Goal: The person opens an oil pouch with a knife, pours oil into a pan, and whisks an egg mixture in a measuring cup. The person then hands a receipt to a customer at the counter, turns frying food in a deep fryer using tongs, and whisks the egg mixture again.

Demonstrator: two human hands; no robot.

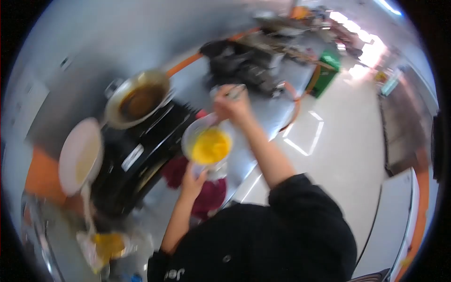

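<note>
My left hand (191,182) grips the lower rim of a clear bowl (189,133), thumb at its near side. Inside is a bright yellow mixture (211,146) that looks like beaten egg. Above the bowl's far edge, my right hand (230,102) is closed around a thin utensil (236,91) with a shiny grey handle end; blur hides its kind, and its lower part is not distinct. A dark red cloth (211,197) lies on the counter just below the bowl.
A black stove (145,145) to the left carries a pan (113,113) with brown liquid. A white pan (70,155) sits at its left edge. A bag with yellow contents (109,246) lies lower left. Dark items (235,63) occupy the far counter; a green bin (324,73) stands beyond.
</note>
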